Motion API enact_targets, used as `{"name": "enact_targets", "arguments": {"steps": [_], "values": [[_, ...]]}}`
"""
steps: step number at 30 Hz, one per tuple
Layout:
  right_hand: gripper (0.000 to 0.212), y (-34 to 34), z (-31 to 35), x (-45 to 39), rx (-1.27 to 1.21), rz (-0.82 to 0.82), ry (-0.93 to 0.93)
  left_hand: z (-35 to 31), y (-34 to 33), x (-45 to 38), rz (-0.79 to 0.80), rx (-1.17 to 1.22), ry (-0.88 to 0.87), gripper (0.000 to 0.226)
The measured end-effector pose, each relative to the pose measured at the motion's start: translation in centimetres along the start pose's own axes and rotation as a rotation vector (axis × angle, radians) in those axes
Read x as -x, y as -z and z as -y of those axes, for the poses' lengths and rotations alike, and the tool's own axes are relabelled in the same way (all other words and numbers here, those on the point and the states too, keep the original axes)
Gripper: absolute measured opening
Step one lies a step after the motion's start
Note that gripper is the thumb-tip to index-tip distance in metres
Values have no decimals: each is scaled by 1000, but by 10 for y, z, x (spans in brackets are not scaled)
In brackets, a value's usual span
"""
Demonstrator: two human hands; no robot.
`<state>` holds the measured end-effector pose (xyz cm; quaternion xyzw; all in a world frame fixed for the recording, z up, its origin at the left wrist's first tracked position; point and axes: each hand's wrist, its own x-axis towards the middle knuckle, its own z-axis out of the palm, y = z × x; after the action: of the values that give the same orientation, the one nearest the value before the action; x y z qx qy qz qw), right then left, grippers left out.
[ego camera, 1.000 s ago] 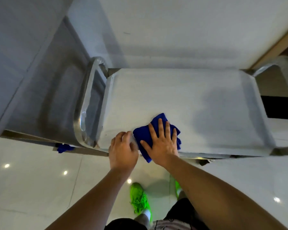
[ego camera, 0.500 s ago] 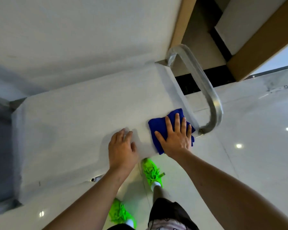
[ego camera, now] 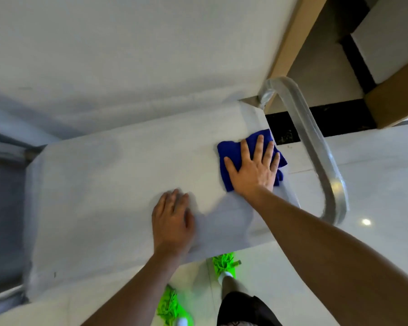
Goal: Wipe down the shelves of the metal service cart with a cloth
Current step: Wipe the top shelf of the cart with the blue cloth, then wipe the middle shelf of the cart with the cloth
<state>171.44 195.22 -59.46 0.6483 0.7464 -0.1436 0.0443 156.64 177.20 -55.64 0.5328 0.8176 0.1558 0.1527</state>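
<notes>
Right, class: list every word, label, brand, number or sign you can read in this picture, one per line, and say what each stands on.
None: no readable text anywhere.
Folded blue cloth under the right hand: plain, no tag showing.
Steel cart top shelf and curved metal handle: no lettering or sticker, and blurred by motion.
Left hand: bare, nothing written.
Bright green shoes: too blurred to show any brand.

Both bare forearms reach forward from the lower edge of frame. The right hand [ego camera: 253, 168] lies flat, palm down, fingers spread and extended, pressed at the right end of the shelf [ego camera: 108, 184]. The left hand [ego camera: 172, 222] rests palm down near the shelf's front edge, fingers together and slightly blurred, well apart from the right.
</notes>
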Motion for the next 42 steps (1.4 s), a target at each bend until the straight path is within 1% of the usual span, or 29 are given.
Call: {"name": "enact_targets", "arguments": {"steps": [3, 6, 10, 14, 17, 22, 26, 29, 31, 34, 35, 36, 39, 42], "values": [[83, 1, 32, -30, 3, 1, 7, 12, 6, -4, 63, -55, 84, 43], [84, -4, 68, -41, 16, 19, 51, 22, 11, -6, 51, -78, 149, 41], [84, -15, 110, -25, 33, 50, 181, 36, 20, -1, 23, -89, 192, 41], [87, -27, 141, 14, 47, 86, 340, 59, 28, 16, 11, -97, 243, 43], [91, -35, 155, 48, 70, 120, 420, 79, 33, 37, 5, -106, 277, 45], [96, -50, 168, 116, 99, 147, 455, 114, 42, 87, -45, -83, 354, 48], [99, -65, 175, 182, 127, 156, 463, 142, 49, 143, -140, 3, 405, 48], [91, -79, 179, 232, 91, 131, 484, 164, 51, 191, -226, 111, 471, 46], [76, -89, 183, 262, 3, 72, 490, 182, 51, 220, -268, 153, 503, 44], [48, -105, 191, 302, -184, -49, 538, 211, 51, 260, -264, 151, 544, 45], [44, -111, 193, 314, -222, -78, 559, 219, 49, 272, -259, 157, 566, 47], [44, -117, 195, 325, -250, -89, 575, 225, 47, 284, -257, 166, 592, 48], [54, -132, 199, 355, -312, -70, 640, 238, 36, 314, -256, 200, 670, 46], [57, -145, 197, 373, -356, -70, 724, 246, 21, 335, -248, 228, 730, 46]]}}
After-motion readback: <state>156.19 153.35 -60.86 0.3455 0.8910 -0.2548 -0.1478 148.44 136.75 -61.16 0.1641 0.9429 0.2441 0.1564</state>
